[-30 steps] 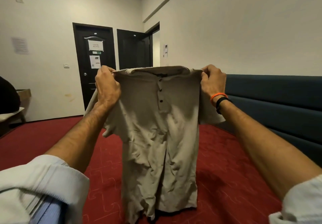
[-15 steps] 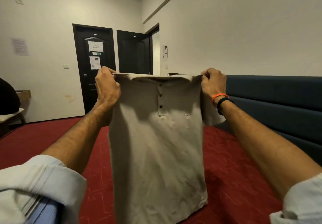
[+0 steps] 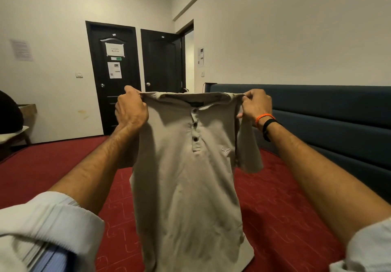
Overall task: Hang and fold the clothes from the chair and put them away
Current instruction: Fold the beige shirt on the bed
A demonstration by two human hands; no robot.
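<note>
Left hand (image 3: 131,110) and right hand (image 3: 256,104) each pinch a shoulder of the beige polo shirt (image 3: 190,178), held up mid-frame. Long axis vertical: collar up, hem down, button placket facing camera. Below it a red patterned surface (image 3: 285,218); dark blue padded panel (image 3: 330,110) right, two black doors (image 3: 114,76) behind.

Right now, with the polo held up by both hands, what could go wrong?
1. The left hand and right hand pinch only the shoulders of the beige button-collar polo shirt; a slip could drop one side.
2. Its hem hangs near the red patterned bedspread, so lowering may bunch it.
3. The right sleeve is tucked back and may fold unevenly.
</note>
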